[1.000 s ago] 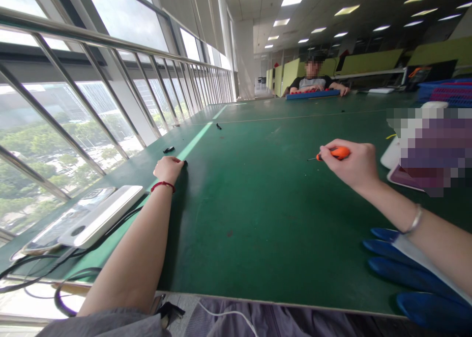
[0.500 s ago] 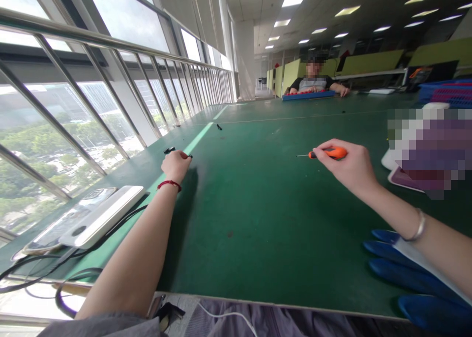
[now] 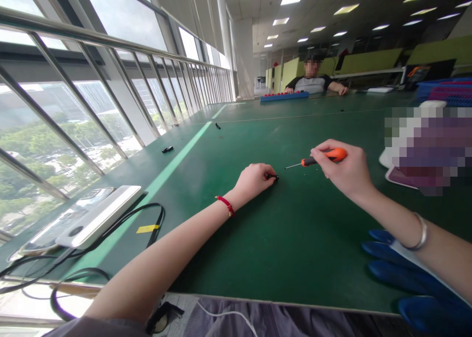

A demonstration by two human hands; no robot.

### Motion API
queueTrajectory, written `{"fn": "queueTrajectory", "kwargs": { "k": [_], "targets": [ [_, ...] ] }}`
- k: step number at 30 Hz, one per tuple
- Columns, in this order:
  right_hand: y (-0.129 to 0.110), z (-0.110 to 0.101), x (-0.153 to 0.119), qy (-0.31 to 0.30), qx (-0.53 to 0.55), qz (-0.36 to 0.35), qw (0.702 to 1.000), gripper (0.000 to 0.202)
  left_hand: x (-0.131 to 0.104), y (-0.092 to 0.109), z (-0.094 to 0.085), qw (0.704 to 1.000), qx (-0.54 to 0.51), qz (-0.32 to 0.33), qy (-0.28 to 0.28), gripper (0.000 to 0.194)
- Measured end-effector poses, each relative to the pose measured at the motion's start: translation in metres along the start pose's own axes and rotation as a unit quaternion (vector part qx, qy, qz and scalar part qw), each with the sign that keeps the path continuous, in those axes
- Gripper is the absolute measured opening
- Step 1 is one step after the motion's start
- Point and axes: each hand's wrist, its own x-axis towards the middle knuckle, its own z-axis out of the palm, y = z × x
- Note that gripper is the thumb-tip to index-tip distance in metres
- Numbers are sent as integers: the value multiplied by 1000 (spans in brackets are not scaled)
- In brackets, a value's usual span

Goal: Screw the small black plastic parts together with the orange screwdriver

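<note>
My left hand [image 3: 255, 182], with a red bracelet at the wrist, pinches a small black part [image 3: 272, 176] just over the green tabletop. The part is mostly covered by my fingers, so its kind is unclear. In my right hand [image 3: 344, 167] is a screwdriver [image 3: 335, 154] with an orange and black handle. Its thin shaft points left, and the tip is a short way from the black part, not touching it. Another small black piece [image 3: 167, 150] lies on the table to the left, and a further black bit [image 3: 217, 126] lies farther back.
A white power bank [image 3: 99, 216] and a phone in a clear case [image 3: 61, 229] lie at the left with black cables [image 3: 121, 218]. Blue-fingered gloves [image 3: 401, 263] rest at the right edge. Across the table a person sits behind a blue tray [image 3: 283, 96] with red pieces.
My left hand has moved right from the table's left side, bringing the small black part near the screwdriver. The screwdriver tip has shifted slightly left and down. The far blue tray has slid left.
</note>
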Motion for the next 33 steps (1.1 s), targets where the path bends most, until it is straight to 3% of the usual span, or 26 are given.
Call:
{"fn": "queueTrajectory", "kwargs": {
  "k": [6,18,23,29,33],
  "targets": [
    [-2,2,-2,-3,-15,-24,1000,17,-1,-13,1,996,-84,6,-35,16],
    [-5,4,-5,-30,-6,-49,998,16,-1,-16,8,992,-124,-21,-21,26],
    [-8,3,-6,-21,1,-44,999,17,-1,-17,8,994,-104,-14,-24,19],
    [-10,4,-7,-16,5,-55,998,16,-4,-11,8,1000,-15,17,20,13],
    [-10,5,-9,-22,-1,-62,998,16,-3,-11,8,999,-26,-3,18,14]
  ]
}}
